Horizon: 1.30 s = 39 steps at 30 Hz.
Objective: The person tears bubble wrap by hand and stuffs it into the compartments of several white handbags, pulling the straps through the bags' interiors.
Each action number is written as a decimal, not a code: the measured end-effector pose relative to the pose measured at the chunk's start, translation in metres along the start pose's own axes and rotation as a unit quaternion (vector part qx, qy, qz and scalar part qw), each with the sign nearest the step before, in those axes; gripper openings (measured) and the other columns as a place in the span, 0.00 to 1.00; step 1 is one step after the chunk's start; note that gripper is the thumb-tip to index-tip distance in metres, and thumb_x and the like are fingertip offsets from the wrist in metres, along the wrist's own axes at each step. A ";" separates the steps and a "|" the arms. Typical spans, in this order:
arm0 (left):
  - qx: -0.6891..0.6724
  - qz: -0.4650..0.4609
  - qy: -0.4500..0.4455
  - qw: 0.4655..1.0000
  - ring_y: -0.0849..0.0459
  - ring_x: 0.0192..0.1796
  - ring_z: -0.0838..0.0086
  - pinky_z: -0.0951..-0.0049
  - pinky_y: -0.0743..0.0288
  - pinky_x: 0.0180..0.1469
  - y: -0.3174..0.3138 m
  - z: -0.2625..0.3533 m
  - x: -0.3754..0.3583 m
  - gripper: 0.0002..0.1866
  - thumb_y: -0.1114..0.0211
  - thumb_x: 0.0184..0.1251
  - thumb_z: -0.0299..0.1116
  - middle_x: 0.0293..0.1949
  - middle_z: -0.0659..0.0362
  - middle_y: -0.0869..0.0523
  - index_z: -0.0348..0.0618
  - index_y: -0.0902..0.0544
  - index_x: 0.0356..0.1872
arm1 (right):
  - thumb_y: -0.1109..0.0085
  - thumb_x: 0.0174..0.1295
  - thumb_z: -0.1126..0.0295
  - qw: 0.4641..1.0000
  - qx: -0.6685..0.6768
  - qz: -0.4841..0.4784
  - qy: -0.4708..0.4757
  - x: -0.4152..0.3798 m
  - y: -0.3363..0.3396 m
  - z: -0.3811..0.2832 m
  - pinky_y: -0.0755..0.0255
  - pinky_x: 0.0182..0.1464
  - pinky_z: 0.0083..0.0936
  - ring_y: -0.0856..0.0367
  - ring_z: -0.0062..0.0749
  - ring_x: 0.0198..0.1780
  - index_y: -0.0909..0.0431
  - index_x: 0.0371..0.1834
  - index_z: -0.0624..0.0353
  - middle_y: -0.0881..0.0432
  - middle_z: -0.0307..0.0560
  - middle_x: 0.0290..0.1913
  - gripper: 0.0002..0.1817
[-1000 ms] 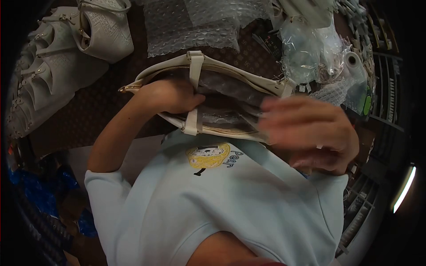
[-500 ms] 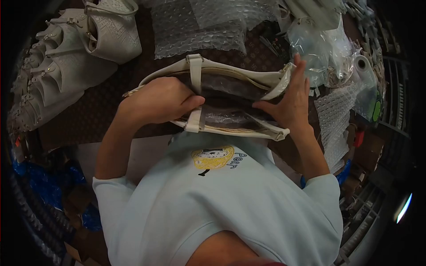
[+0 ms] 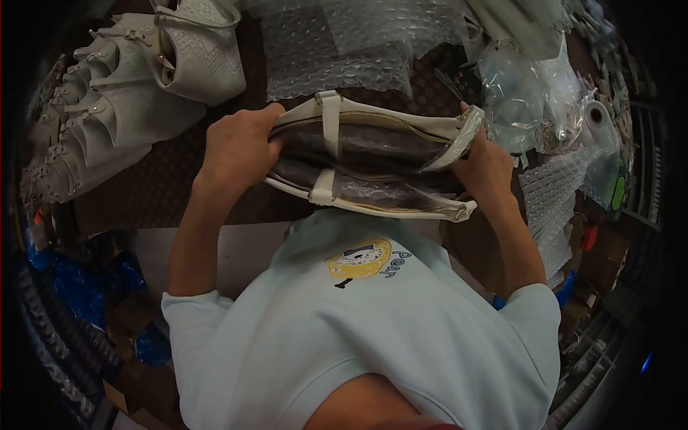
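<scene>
"Between your hands, what sits at the clock's centre?"

"An off-white handbag [image 3: 416, 122], its mouth gaping towards me. My left hand [image 3: 242, 149] is clamped on its nine o'clock end, thumb and fingers closed together there. My right hand [image 3: 489, 168] clasps the three o'clock end, partly hidden by a strap."

"And its make?"

"Smooth, leather-looking rims, bowed into a long almond. A gold-toned zip [image 3: 390, 212] edges each side, and crinkled, shiny clear plastic [image 3: 369, 189] lies inside."

"Around it?"

"Embossed, pale bags [image 3: 204, 54] at ten o'clock, dimpled bubble wrap [image 3: 337, 61] at twelve, glossy, rumpled clear bags [image 3: 510, 86] at two."
</scene>
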<state>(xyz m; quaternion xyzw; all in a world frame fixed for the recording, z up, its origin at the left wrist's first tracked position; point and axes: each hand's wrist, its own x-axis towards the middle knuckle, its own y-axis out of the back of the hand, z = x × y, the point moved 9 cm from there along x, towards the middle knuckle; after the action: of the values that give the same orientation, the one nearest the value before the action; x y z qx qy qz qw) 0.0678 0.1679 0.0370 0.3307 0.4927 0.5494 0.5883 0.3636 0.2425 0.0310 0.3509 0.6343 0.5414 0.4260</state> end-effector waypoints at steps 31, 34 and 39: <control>-0.287 -0.256 -0.051 0.922 0.19 0.37 0.72 0.75 0.27 0.45 -0.021 -0.013 -0.024 0.23 0.38 0.59 0.39 0.36 0.57 0.15 0.46 0.23 0.56 | 0.41 0.61 0.64 0.879 0.457 -0.114 -0.070 -0.059 -0.030 0.027 0.30 0.45 0.21 0.25 0.20 0.40 0.23 0.52 0.54 0.18 0.40 0.39 0.17; -0.310 -0.230 -0.079 0.919 0.25 0.31 0.79 0.76 0.29 0.39 -0.018 -0.012 -0.013 0.20 0.40 0.61 0.37 0.31 0.60 0.17 0.48 0.22 0.55 | 0.41 0.61 0.62 0.898 0.403 -0.164 -0.074 -0.061 -0.033 0.030 0.30 0.41 0.23 0.24 0.21 0.36 0.22 0.49 0.55 0.18 0.40 0.34 0.15; -0.331 -0.205 -0.115 0.914 0.23 0.34 0.80 0.77 0.28 0.40 -0.005 -0.001 0.013 0.19 0.41 0.63 0.38 0.35 0.59 0.16 0.43 0.21 0.53 | 0.40 0.60 0.58 0.953 0.267 -0.135 -0.057 -0.058 -0.025 0.024 0.30 0.36 0.26 0.24 0.26 0.30 0.19 0.44 0.55 0.19 0.41 0.27 0.15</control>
<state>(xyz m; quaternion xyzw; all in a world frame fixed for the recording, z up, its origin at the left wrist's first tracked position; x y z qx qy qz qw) 0.0672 0.1795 0.0298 0.0695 0.2681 0.5063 0.8166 0.4090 0.1949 0.0148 0.3929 0.7717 0.2690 0.4215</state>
